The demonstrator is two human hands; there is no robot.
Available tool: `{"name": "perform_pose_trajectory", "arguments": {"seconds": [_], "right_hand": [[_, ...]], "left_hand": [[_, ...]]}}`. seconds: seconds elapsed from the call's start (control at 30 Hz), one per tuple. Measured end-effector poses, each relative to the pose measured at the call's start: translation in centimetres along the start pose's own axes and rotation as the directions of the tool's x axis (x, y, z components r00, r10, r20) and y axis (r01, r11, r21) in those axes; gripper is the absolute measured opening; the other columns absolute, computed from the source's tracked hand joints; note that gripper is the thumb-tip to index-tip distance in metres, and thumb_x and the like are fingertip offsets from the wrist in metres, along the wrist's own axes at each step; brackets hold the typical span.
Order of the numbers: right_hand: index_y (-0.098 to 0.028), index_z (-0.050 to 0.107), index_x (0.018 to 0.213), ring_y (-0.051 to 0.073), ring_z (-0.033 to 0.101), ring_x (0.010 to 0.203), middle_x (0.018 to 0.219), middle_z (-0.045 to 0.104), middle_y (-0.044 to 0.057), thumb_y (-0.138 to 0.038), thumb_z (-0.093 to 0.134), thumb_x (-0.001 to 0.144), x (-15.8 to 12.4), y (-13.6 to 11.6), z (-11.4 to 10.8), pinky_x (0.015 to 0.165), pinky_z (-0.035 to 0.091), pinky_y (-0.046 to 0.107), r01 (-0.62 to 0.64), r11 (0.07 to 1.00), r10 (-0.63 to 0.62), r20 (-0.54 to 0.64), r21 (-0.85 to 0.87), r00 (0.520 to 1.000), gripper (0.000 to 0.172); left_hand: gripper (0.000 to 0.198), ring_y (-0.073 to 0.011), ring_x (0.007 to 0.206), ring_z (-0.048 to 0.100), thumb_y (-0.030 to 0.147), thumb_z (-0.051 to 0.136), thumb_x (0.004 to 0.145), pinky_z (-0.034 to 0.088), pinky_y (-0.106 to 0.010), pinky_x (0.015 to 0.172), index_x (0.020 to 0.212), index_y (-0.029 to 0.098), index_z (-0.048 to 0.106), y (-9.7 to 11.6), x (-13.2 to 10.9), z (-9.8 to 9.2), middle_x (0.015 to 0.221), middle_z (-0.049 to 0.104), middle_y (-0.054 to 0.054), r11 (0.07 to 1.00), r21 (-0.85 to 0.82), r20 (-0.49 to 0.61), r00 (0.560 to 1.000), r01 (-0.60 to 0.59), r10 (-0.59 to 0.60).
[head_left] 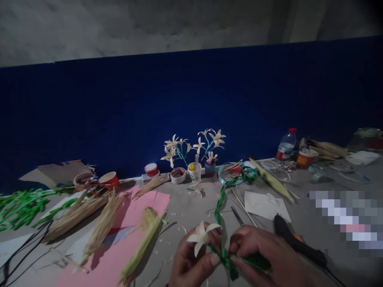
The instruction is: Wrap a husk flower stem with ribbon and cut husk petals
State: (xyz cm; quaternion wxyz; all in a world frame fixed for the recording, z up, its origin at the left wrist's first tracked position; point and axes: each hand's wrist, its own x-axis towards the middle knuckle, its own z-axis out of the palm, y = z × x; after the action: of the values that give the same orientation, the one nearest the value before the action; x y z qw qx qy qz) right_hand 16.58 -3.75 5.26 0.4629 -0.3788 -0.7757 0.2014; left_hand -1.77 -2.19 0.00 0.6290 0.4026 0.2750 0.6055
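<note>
My left hand [189, 263] is closed, thumb and fingers pinching the green stem of a pale, petalled craft flower [200, 239]. Beside it my right hand [266, 253] pinches a shiny green ribbon [222, 195] against that stem. The ribbon runs twisted from between the hands back to a looser green coil [249, 174] on the table. A dark leaf-like green piece [257, 261] lies under the right fingers, partly hidden. Close to the right hand rests a black glue gun [299, 243] with a cord, and a dark pointed tool [237, 215].
Corn husks [98, 231] and pink paper [161, 199] cover the left side. Finished flowers [179, 148] stand by a cup [194, 173] at the back. White paper [265, 204], a water bottle [286, 145] and an orange tub [305, 159] are on the right. A blue panel [149, 107] bounds the table.
</note>
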Motion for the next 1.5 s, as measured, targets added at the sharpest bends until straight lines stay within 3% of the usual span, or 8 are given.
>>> {"name": "perform_pose_trajectory", "arguments": {"seconds": [0.13,0.3,0.6,0.8,1.03,1.13,1.33,1.5], "right_hand": [[-0.023,0.059,0.075,0.017,0.069,0.076,0.079,0.071,0.000,-0.018,0.064,0.082,0.2,0.6,0.5,0.066,0.055,0.024,-0.178,0.948,0.174,0.039,0.262,0.984,0.011],[-0.022,0.056,0.073,0.016,0.069,0.067,0.077,0.070,0.000,-0.016,0.067,0.081,-0.1,2.2,2.1,0.059,0.057,0.024,-0.222,0.859,0.251,-0.002,0.462,0.968,0.015],[-0.023,0.057,0.072,0.013,0.065,0.064,0.070,0.065,-0.003,-0.017,0.068,0.081,-0.2,2.1,3.6,0.059,0.054,0.020,-0.100,0.915,0.193,-0.204,0.392,0.960,0.015],[-0.025,0.057,0.077,0.011,0.062,0.059,0.068,0.064,-0.005,-0.019,0.069,0.076,-0.5,1.6,4.5,0.056,0.051,0.018,-0.228,0.931,0.318,-0.324,0.286,0.891,0.014],[-0.026,0.056,0.080,0.013,0.063,0.063,0.071,0.062,-0.005,-0.010,0.059,0.083,-0.4,1.7,3.8,0.059,0.051,0.019,0.040,0.991,-0.007,-0.246,0.129,0.969,0.016],[-0.025,0.062,0.085,0.013,0.066,0.065,0.073,0.067,-0.003,-0.007,0.058,0.082,-0.1,1.5,3.4,0.062,0.051,0.019,0.050,0.990,-0.022,-0.205,0.132,0.978,0.019],[-0.024,0.069,0.077,0.015,0.069,0.065,0.071,0.073,-0.003,-0.011,0.061,0.075,-0.1,1.2,3.6,0.063,0.051,0.020,-0.167,0.966,0.199,-0.155,0.200,0.968,0.016],[-0.021,0.065,0.070,0.012,0.054,0.052,0.058,0.058,-0.005,-0.025,0.069,0.069,0.0,0.6,3.7,0.046,0.042,0.019,-0.496,0.747,0.556,-0.008,0.443,0.831,0.005]], "left_hand": [[0.025,-0.0205,0.075,0.058,0.033,0.084,0.063,0.046,-0.034,0.073,0.067,0.016,0.066,0.2,0.8,0.4,0.070,0.058,-0.002,0.993,-0.078,0.188,0.979,0.092,-0.076],[0.025,-0.0142,0.061,0.050,0.034,0.080,0.066,0.039,-0.028,0.060,0.067,0.017,0.062,0.2,1.8,1.2,0.063,0.048,0.001,0.960,-0.210,0.333,0.937,0.187,-0.110],[0.015,-0.0134,0.063,0.047,0.022,0.077,0.070,0.036,-0.027,0.062,0.070,0.014,0.065,0.3,2.0,1.6,0.064,0.048,0.001,0.907,-0.334,0.318,0.937,0.256,-0.147],[0.014,-0.0118,0.063,0.045,0.019,0.082,0.065,0.037,-0.026,0.068,0.069,0.014,0.069,0.5,1.7,2.2,0.063,0.049,0.002,0.865,-0.410,0.252,0.948,0.289,-0.197],[0.013,-0.0109,0.066,0.049,0.021,0.083,0.067,0.039,-0.023,0.067,0.073,0.016,0.073,-0.3,1.4,2.4,0.066,0.053,0.002,0.834,-0.475,0.254,0.951,0.281,-0.176],[0.011,-0.0108,0.065,0.051,0.023,0.082,0.069,0.039,-0.023,0.068,0.072,0.017,0.073,-0.7,1.4,2.3,0.066,0.054,0.002,0.833,-0.492,0.269,0.954,0.253,-0.131],[0.015,-0.0113,0.071,0.056,0.018,0.087,0.063,0.041,-0.025,0.076,0.071,0.017,0.074,-0.6,1.2,2.2,0.071,0.061,0.002,0.821,-0.505,0.193,0.962,0.265,-0.192],[0.016,-0.0122,0.068,0.056,0.020,0.087,0.062,0.042,-0.024,0.063,0.070,0.017,0.073,-0.3,1.1,2.6,0.071,0.059,0.002,0.824,-0.494,0.211,0.958,0.276,-0.195]]}}
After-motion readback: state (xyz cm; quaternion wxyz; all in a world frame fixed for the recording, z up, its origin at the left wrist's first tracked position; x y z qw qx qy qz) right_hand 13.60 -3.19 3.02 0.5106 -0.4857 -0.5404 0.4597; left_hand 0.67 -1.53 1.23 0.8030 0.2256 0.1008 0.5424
